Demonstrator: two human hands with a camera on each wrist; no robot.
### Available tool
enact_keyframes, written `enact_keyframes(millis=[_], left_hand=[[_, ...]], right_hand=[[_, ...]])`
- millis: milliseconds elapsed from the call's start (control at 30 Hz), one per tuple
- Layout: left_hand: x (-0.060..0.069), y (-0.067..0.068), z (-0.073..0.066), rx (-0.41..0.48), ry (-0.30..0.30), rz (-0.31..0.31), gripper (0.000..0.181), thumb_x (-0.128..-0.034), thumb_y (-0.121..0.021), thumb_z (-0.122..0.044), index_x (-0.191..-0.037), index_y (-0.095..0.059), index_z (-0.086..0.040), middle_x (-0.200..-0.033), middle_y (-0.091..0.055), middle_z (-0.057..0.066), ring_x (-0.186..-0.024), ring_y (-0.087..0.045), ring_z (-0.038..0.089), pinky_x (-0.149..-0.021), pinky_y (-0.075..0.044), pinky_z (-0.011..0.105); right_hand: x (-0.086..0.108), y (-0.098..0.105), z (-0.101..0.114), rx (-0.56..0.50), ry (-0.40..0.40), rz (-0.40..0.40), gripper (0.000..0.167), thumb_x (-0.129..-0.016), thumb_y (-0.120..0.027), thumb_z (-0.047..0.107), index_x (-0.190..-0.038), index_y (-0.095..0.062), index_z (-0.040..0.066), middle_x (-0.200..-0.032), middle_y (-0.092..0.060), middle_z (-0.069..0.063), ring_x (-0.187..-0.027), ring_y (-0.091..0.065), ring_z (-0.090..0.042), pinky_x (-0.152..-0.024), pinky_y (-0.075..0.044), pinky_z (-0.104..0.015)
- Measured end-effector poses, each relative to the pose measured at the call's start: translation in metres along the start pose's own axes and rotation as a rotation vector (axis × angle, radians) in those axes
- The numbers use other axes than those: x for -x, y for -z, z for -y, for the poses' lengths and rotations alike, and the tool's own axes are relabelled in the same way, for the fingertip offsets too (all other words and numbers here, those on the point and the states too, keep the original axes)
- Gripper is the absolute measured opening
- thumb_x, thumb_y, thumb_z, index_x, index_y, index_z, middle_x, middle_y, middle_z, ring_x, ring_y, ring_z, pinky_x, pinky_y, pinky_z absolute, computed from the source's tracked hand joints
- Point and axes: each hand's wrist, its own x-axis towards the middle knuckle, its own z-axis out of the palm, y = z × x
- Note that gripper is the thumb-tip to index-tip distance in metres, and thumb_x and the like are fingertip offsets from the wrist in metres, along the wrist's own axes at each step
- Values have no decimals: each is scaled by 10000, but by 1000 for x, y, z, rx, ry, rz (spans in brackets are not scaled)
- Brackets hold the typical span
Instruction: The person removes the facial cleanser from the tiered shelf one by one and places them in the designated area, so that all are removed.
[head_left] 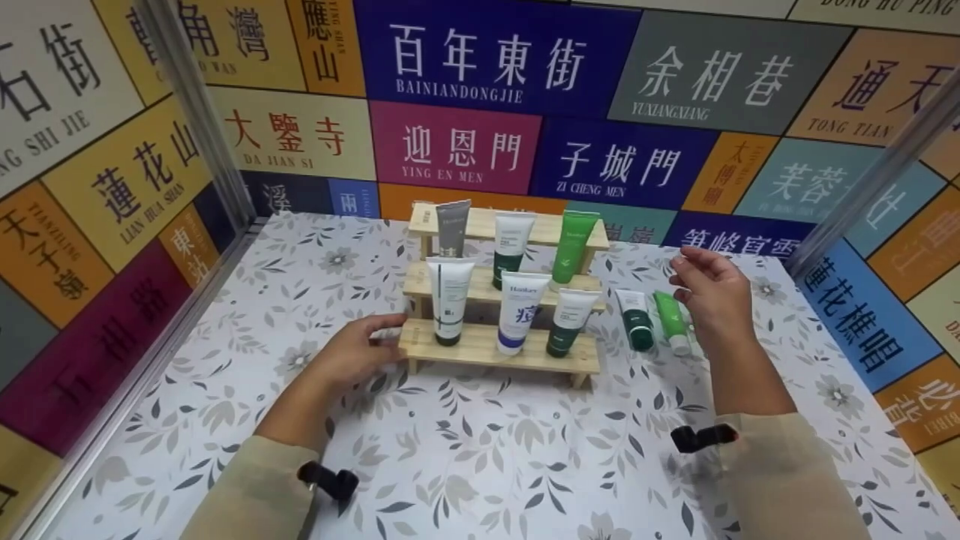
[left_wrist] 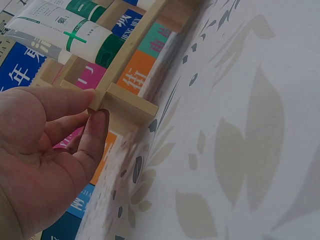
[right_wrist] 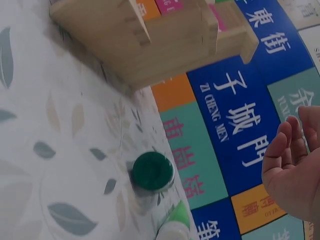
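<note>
Eight tubes are in view from the head, six standing on one three-tier wooden stand (head_left: 480, 351) and two lying on the table (head_left: 450, 465) beyond its right end. The person's left hand (head_left: 351, 354) pinches the left end of the stand's lowest tier, thumb on one side of the corner and fingertips on the other, as the left wrist view shows. The right hand (head_left: 716, 294) is raised beside the two lying tubes, its fingers loosely bent, with nothing between them.

Three tubes stand on the lowest tier: from left to right, one white tube with a green cross (head_left: 452, 296), one white-and-blue tube (head_left: 519, 311) and one small white-and-dark-green tube (head_left: 569, 322). Three more make up the row behind: one grey tube (head_left: 453, 226), its base hidden, then one tall white-and-dark-green tube (head_left: 511, 244) and one upright green tube (head_left: 574, 247), both on the middle tier. The two on the table lie side by side, caps toward the person: one white-and-dark-green lying tube (head_left: 636, 321) and, nearer the right hand, one green lying tube (head_left: 670, 319).

Two beige sleeves (head_left: 795, 472) and two black wrist devices (head_left: 330, 480) show, one on each arm
</note>
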Motion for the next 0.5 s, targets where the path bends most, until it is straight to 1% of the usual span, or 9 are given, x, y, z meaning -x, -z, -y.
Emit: enact_keyframes(millis=[67, 167, 333, 500], left_hand=[[0, 0, -1, -6, 15, -7, 663, -972, -737, -108, -1592, -525, -209, -1552, -604, 135, -1382, -633, 316, -1050, -573, 382], [-1, -1, -1, -16, 18, -8, 656, -976, -742, -121, -1589, -528, -210, -1560, -598, 134, -1396, -624, 319, -1045, -570, 368], [-1, -2, -1, -5, 16, -8, 664, -973, -744, -112, -1594, -521, -187, -1558, -600, 140, -1394, -629, 320, -1038, -575, 357], [1, -1, -3, 19, 25, -5, 671, -974, -735, -103, -1602, -508, -180, -1549, -610, 140, -1382, -641, 310, -1057, -576, 383]], right_hand=[[4, -5, 2, -15, 17, 18, 390, -972, -796, 310, -1332, -684, 213, -1180, -719, 47, -1018, -648, -161, -786, -577, -215], [11, -13, 5, -45, 48, 44, 389, -967, -804, 286, -1324, -688, 183, -1151, -712, 32, -990, -648, -173, -768, -580, -224], [21, -29, 10, -36, 93, 88, 371, -973, -798, 275, -1310, -684, 170, -1160, -687, 15, -988, -665, -181, -777, -595, -224], [28, -44, 14, -34, 126, 123, 365, -976, -796, 253, -1304, -682, 141, -1137, -702, 8, -955, -693, -167, -782, -602, -223]])
